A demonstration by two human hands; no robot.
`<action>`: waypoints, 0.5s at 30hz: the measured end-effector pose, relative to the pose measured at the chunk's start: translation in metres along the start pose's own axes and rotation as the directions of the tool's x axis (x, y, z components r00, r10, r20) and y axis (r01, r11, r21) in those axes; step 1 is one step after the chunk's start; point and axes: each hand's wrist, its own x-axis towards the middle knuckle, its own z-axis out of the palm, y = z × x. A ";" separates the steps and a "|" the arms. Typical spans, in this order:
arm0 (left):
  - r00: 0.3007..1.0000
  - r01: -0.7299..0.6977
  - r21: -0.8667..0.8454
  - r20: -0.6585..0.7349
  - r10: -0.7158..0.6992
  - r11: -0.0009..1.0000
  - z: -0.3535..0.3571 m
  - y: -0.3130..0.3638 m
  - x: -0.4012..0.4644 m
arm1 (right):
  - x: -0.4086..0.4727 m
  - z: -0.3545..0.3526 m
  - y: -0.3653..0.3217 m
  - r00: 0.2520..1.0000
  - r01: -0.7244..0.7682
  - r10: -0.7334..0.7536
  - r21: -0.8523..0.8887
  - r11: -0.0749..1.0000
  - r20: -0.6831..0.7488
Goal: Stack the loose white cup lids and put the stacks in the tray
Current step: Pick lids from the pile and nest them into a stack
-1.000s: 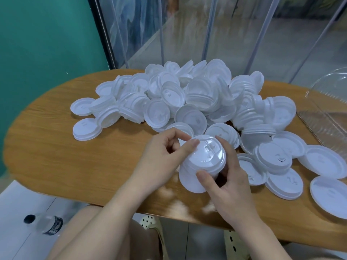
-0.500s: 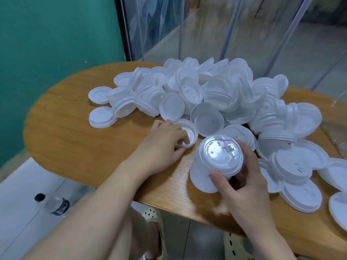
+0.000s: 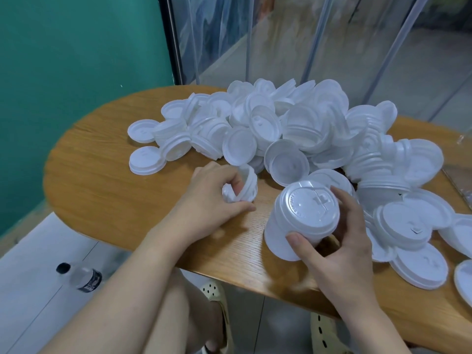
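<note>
nearest us, below the table edge, we see a knee, two pale perforated shoes (image 3: 217, 295) and a water bottle (image 3: 81, 275) lying on the light floor at the left. over the wooden table (image 3: 102, 180) our right hand (image 3: 342, 249) grips a stack of lids (image 3: 301, 221), thumb across its near side and fingers curled round its far side; the stack is tilted, its top lid facing up toward us and its lower rim close to the table's near edge. just left of it, our left hand (image 3: 212, 198) pinches a single lid (image 3: 245, 186) between curled fingers and thumb, the lid standing on edge, just at the near fringe of the heap. beyond both hands lies the pile of loose lids (image 3: 293, 129), spreading from the table's left part across to the right, some nested in short stacks, some flat, some upside down. at the far right edge we make out a sliver of clear plastic tray (image 3: 459, 185). behind the table stand a teal wall (image 3: 63, 60) and glass panels (image 3: 281, 34).
</note>
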 end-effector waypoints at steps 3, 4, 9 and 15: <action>0.999 0.025 -0.069 -0.034 -0.028 0.997 -0.001 0.001 -0.004 | -0.001 0.000 0.001 1.000 0.005 -0.005 -0.005 1.000 -0.023; 0.998 0.011 -0.084 -0.054 -0.016 0.996 -0.001 0.002 -0.004 | -0.001 0.000 0.001 1.000 0.004 -0.004 -0.003 1.000 -0.028; 0.993 -0.080 -0.045 -0.095 0.075 0.996 -0.006 0.002 -0.005 | -0.001 0.001 0.000 0.999 0.031 -0.031 -0.016 0.999 -0.025; 0.986 -0.143 -0.015 -0.089 0.141 0.990 -0.003 0.003 -0.010 | 0.000 0.001 -0.002 1.000 0.001 -0.001 0.007 1.000 0.006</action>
